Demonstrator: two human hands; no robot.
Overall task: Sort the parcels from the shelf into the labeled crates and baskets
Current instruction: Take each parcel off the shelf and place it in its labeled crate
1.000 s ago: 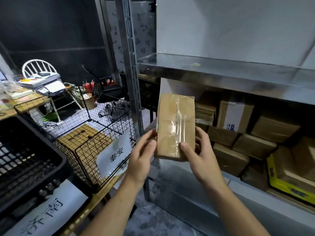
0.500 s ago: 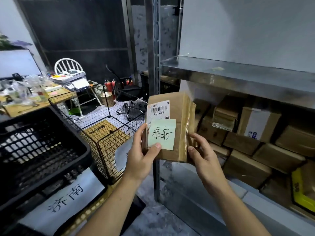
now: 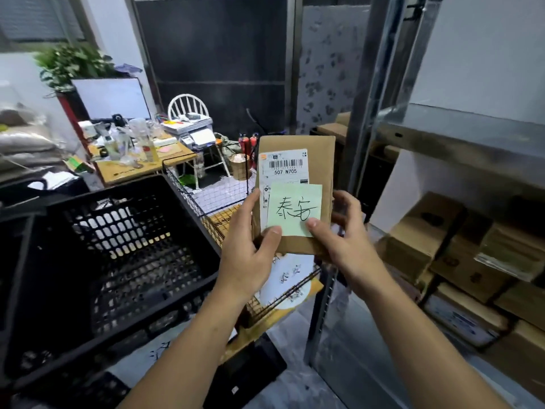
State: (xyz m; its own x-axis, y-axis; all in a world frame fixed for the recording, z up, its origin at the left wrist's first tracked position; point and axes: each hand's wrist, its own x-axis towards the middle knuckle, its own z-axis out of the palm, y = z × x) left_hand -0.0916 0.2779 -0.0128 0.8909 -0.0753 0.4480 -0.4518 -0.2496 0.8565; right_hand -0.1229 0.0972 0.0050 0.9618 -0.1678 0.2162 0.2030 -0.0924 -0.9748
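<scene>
I hold a flat brown cardboard parcel [image 3: 320,160] upright in front of me with both hands. It carries a white barcode label and a pale green sticky note [image 3: 295,209] with handwritten characters. My left hand [image 3: 250,255] grips its lower left edge, thumb on the note. My right hand [image 3: 342,231] grips the lower right edge, thumb on the note's corner. Behind the parcel stands a wire basket [image 3: 188,184] with a white paper label [image 3: 290,278]. A black plastic crate [image 3: 88,261] is at the left. More brown parcels [image 3: 427,231] lie on the metal shelf [image 3: 460,137] at the right.
The shelf's steel upright [image 3: 362,143] rises just right of the parcel. A cluttered wooden desk [image 3: 138,163], a monitor [image 3: 113,98], a white chair [image 3: 188,107] with a printer and red fire extinguishers [image 3: 247,143] fill the back. A dark object [image 3: 244,376] lies on the floor.
The parcel was turned from its taped back to its labelled face, then brought left, away from the shelf and over the wire basket. My view swung left toward the crates.
</scene>
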